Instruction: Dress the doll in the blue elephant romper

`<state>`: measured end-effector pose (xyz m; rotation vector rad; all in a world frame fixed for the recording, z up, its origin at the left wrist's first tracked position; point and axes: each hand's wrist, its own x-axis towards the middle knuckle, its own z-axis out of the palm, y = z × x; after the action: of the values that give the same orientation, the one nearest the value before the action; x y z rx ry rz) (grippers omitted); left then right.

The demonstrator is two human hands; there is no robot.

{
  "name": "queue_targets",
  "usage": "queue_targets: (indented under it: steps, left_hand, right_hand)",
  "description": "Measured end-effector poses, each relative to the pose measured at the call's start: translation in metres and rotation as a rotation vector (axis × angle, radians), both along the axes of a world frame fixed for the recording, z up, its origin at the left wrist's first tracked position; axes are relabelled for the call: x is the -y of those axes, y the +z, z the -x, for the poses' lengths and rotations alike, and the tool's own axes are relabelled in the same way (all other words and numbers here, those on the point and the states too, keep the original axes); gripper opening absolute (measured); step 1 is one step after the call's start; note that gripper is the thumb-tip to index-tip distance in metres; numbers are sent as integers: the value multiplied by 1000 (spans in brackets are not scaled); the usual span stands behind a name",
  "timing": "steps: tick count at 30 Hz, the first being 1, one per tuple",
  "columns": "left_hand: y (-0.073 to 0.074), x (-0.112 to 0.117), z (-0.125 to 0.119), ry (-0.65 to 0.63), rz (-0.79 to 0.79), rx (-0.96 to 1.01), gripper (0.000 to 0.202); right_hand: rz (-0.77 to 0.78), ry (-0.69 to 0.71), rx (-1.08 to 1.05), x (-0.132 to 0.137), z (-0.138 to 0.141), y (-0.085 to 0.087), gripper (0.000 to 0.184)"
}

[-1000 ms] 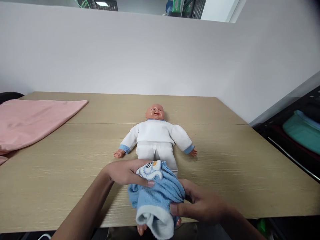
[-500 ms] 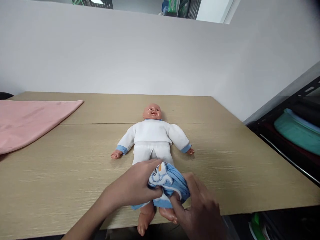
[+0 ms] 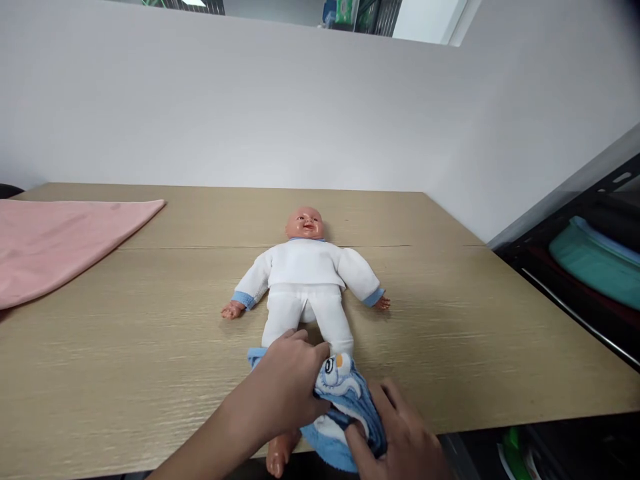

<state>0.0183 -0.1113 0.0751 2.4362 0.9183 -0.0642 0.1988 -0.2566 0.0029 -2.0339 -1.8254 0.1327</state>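
Together, two hands hold one blue garment.

We viewed the scene through a single head-worn camera, set above and on the near side of the table, facing forward and down. We noted the left hand and right hand nearest the lens, low in frame, the doll centred farther off, and the wall beyond.
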Motion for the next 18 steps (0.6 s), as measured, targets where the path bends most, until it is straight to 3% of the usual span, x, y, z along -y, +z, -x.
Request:
queue_targets:
  steps: [4,6,9,11,16,18]
  left_hand:
    - [-8,2,3,-70,-5,38,26]
    - [-9,3,6,-41,26,40,24]
    - [-4,2,10,31,113,74,37]
    - [-1,1,12,60,173,107,43]
    - [2,-4,19,105,269,159,27]
    - [0,-4,21,126,302,204,31]
  right_hand:
    - [-3,-28,-86,8,-2,-12,38]
    - [15,-25,-203,11,-3,-18,48]
    - [29,-12,-400,11,0,-28,58]
    - [-35,-12,-479,9,5,-33,61]
    - [-219,-25,-503,3,24,-37,57]
    - [-242,-42,-473,2,30,-37,62]
